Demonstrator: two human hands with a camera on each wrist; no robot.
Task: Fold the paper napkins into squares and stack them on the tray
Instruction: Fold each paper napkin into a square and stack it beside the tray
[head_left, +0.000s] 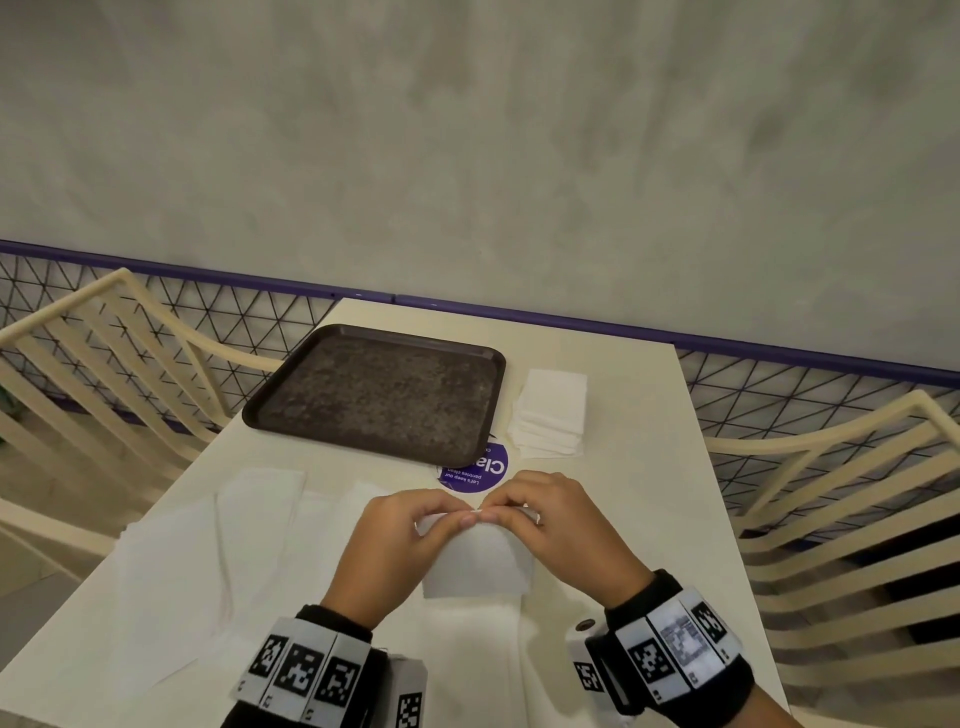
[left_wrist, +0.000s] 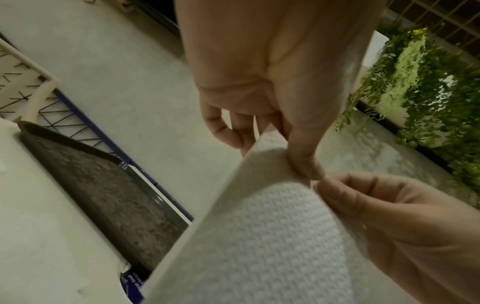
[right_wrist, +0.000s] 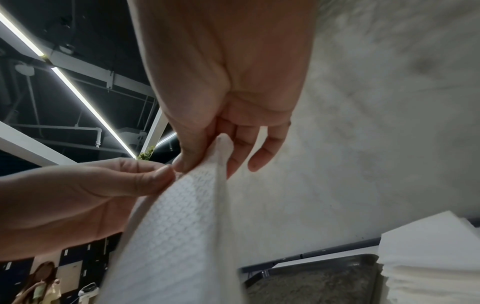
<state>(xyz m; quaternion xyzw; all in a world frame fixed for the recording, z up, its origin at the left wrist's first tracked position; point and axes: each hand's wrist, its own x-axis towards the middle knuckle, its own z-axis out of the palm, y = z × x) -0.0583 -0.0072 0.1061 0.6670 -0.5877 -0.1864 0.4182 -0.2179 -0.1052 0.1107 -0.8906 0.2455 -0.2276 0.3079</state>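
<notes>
Napkin (head_left: 475, 564) in my grip hangs as a white embossed sheet lifted off the table (head_left: 613, 519), its top edge raised while its lower part reaches down toward the unfolded sheets (head_left: 171, 561) spread flat near me and to my left. My left hand (head_left: 387, 545) pinches that top edge between thumb and fingertips, and my right hand (head_left: 558, 530) pinches it just beside, so the two sets of fingertips nearly meet at the middle. Both wrists wear black bands with square printed markers. Beyond my hands lies a round purple sticker (head_left: 475, 475), partly under the near corner of the dark tray (head_left: 379, 392). To the tray's right, just beside it, stands a stack of folded white napkins (head_left: 550, 413). Cream slatted chairs (head_left: 98, 364) flank the table, and a grey wall rises behind.
</notes>
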